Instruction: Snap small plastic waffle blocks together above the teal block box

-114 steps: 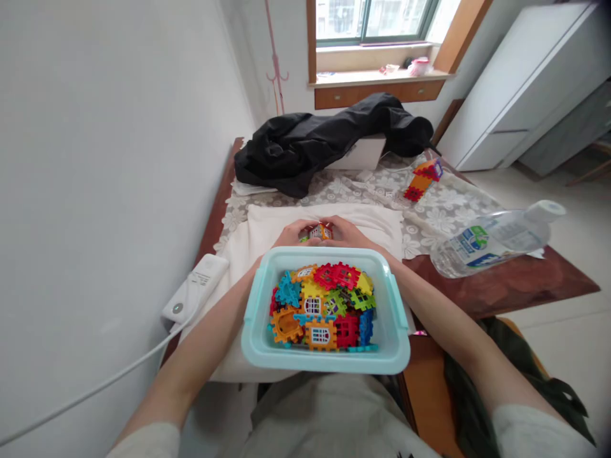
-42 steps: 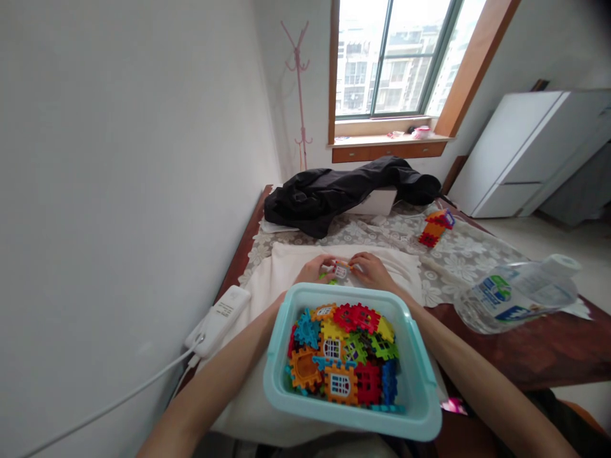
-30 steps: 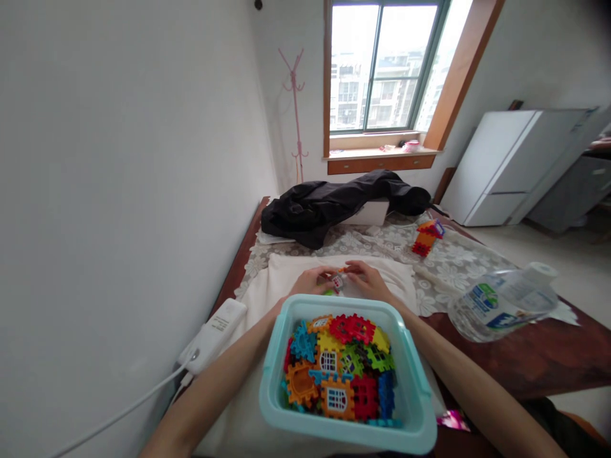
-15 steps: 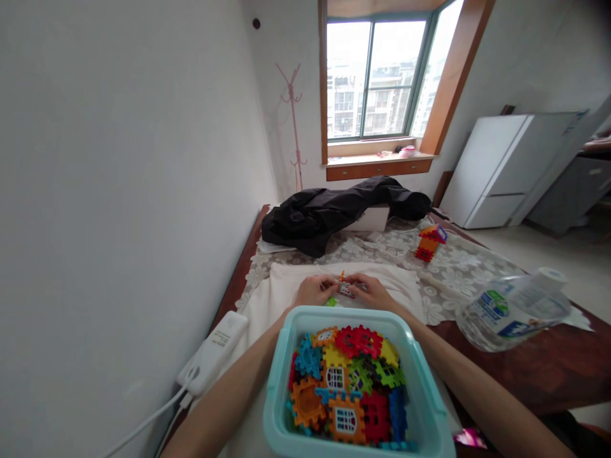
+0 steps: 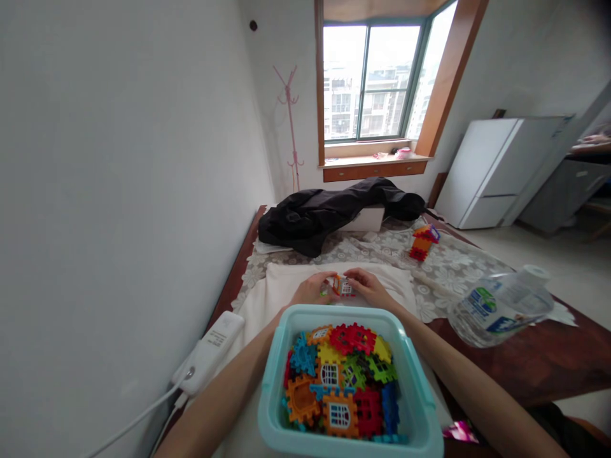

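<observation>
Beyond the bin, my left hand (image 5: 312, 289) and my right hand (image 5: 368, 287) hold a small group of interlocking plastic building blocks (image 5: 344, 286) between them. An orange edge, a white window grid and some red show on it. A bit of green shows by my left fingers, partly hidden. Both hands are closed, fingertips pinching the blocks from either side, just above the white cloth (image 5: 281, 280). Between my forearms stands a light blue bin (image 5: 272, 381), filled with red, orange, yellow, green and blue blocks, several with white window inserts.
An orange and red block structure (image 5: 422, 243) stands on the patterned tablecloth (image 5: 396, 245) at the right. Near it lies a large clear plastic bottle (image 5: 499, 308). Black fabric (image 5: 329, 213) covers a white box at the back. A white power strip (image 5: 212, 350) sits along the left wall.
The blocks between my hands have turned, so the white window and orange edge now face me more. My hands stay close together. The view has shifted slightly.
</observation>
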`<action>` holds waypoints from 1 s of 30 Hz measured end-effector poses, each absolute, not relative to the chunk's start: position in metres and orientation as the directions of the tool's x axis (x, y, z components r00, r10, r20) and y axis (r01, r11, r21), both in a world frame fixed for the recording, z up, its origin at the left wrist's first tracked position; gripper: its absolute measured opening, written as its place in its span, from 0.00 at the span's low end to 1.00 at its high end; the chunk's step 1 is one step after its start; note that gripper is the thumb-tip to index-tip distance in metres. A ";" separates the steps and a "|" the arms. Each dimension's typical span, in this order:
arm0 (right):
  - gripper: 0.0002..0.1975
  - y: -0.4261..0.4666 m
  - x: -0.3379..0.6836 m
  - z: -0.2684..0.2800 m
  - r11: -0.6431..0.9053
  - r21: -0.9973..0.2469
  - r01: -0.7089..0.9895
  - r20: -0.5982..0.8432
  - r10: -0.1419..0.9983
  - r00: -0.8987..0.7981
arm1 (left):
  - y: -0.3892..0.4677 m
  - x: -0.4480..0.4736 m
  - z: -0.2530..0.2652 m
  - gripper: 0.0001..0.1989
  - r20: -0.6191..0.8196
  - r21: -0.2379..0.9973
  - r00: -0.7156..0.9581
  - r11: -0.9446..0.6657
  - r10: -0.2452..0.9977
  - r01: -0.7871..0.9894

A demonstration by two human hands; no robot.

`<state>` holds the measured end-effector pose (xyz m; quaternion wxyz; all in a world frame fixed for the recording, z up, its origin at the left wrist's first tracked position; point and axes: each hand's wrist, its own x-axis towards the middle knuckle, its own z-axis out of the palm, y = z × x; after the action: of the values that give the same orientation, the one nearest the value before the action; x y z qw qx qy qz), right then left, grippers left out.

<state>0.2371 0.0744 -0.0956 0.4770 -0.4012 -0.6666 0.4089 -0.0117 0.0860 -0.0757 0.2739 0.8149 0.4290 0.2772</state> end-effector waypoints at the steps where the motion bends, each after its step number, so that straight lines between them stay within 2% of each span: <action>1: 0.19 0.074 0.236 -0.096 0.352 -0.923 0.155 0.315 0.923 -0.221 | 0.087 -0.012 -0.076 0.33 0.228 0.681 0.469 -0.484 0.853 0.550; 4: 0.19 0.074 0.235 -0.099 0.359 -0.919 0.165 0.322 0.922 -0.214 | 0.090 -0.014 -0.079 0.31 0.273 0.679 0.458 -0.507 0.846 0.531; 9: 0.17 0.074 0.235 -0.104 0.404 -0.894 0.192 0.364 0.907 -0.213 | 0.091 -0.015 -0.082 0.39 0.297 0.626 0.521 -0.575 0.801 0.527; 13: 0.19 0.072 0.237 -0.103 0.563 -0.778 0.279 0.514 0.826 -0.232 | 0.092 -0.014 -0.083 0.35 0.301 0.603 0.527 -0.587 0.795 0.540; 15: 0.21 0.071 0.238 -0.103 0.593 -0.728 0.345 0.541 0.805 -0.243 | 0.092 -0.014 -0.083 0.33 0.297 0.608 0.521 -0.579 0.800 0.543; 21: 0.21 0.075 0.236 -0.106 0.503 -0.713 0.488 0.464 0.861 -0.210 | 0.092 -0.013 -0.082 0.29 0.309 0.611 0.515 -0.581 0.800 0.537; 25: 0.18 0.075 0.235 -0.105 0.481 -0.724 0.495 0.451 0.872 -0.189 | 0.093 -0.013 -0.083 0.27 0.314 0.591 0.526 -0.596 0.791 0.544; 30: 0.16 0.065 0.234 -0.096 0.588 -0.693 0.417 0.570 0.801 -0.182 | 0.093 -0.013 -0.083 0.34 0.333 0.572 0.559 -0.634 0.759 0.520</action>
<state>0.2342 0.0654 -0.0961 0.4912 -0.4095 -0.7435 0.1955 -0.0133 0.0934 -0.0827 0.2097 0.8577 0.3728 0.2852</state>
